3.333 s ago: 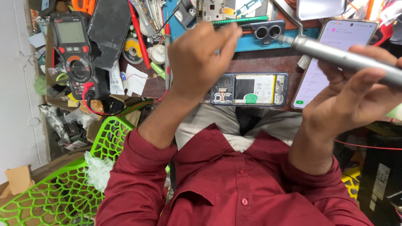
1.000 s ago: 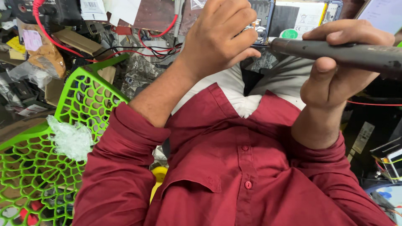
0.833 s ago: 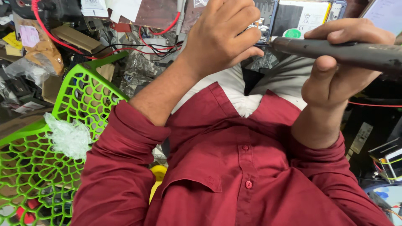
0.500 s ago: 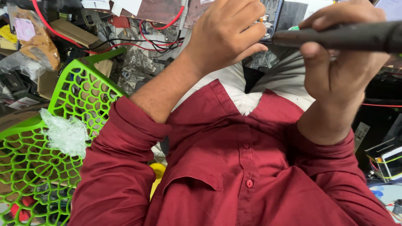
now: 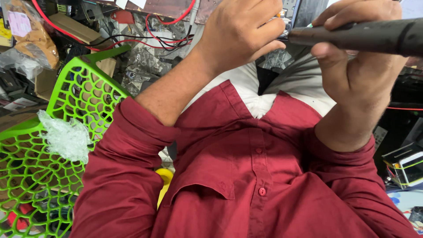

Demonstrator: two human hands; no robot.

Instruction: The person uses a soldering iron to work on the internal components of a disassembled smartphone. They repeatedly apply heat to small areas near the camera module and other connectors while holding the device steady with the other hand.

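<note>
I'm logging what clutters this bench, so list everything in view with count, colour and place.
Pen-shaped tool: one, dark grey, top right, gripped across the frame.
Opened device: one, mostly hidden, top centre at the fingertips.
Lattice chair: one, bright green, left.
Bubble wrap: one clear wad, on the chair.
Wires: several, red and black, upper left.
Cardboard box: one, brown, upper left.
Small box: one, dark with pale top, right edge.
Yellow object: one, partly hidden under the sleeve.
Shirt: one, maroon, centre.
Left hand: on the device.
Right hand: holding the tool.
</note>
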